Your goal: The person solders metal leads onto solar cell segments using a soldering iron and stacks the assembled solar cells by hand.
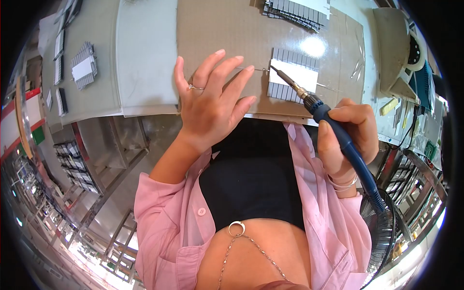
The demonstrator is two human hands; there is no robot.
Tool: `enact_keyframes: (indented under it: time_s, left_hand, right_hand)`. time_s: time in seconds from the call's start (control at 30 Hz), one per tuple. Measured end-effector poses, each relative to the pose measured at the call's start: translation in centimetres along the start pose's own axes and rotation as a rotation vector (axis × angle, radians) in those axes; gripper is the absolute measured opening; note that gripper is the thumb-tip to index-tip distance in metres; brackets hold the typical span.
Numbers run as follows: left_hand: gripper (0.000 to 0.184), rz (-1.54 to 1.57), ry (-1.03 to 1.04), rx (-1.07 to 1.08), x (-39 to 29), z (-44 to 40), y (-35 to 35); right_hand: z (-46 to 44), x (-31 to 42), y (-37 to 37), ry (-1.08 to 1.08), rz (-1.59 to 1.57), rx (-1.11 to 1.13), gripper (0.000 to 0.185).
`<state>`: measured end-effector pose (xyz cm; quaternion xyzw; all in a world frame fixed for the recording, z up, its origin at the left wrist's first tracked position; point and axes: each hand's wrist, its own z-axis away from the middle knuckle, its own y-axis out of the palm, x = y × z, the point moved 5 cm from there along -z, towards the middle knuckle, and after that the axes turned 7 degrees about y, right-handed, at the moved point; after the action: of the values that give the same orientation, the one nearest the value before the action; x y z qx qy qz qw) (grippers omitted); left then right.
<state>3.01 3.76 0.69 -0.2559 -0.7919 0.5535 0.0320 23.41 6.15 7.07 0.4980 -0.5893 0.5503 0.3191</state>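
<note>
My right hand [350, 137] is closed around the blue handle of a soldering iron [313, 105]. The iron's tip meets the upper left part of a white board [304, 76] with rows of grey strips along its upper and lower edges. My left hand [212, 92] is left of the board, palm down over the brown cardboard [261, 104], a ring on one finger. A thin wire [257, 69] runs from near its fingertips to the board's left edge. Its thumb and index fingertips lie near that wire, and the grip on it is hard to make out.
More grey-striped boards [297, 13] are stacked at the top, and another small stack [84, 67] lies at the left. A beige device [398, 48] stands at the right, near a yellow piece [389, 107]. A black fan [382, 232] is below right.
</note>
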Motion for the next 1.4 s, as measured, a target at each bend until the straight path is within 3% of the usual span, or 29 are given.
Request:
enact_keyframes:
  time_s: [0.47, 1.07, 1.4]
  left_hand:
    - [0.043, 0.013, -0.025, 0.092, -0.2, -0.4, -0.1]
    - [0.046, 0.042, -0.034, 0.048, 0.0, -0.4, -0.3]
    - [0.029, 0.628, -0.281, -0.612, 3.0, 1.9, -0.9]
  right_hand:
    - [0.3, -0.9, 0.2, -0.023, -0.008, 0.029, 0.019]
    - [-0.3, -0.9, 0.9, -0.001, -0.028, 0.108, 0.018]
    - [0.3, -1.0, 0.7, -0.099, 0.098, 0.056, 0.016]
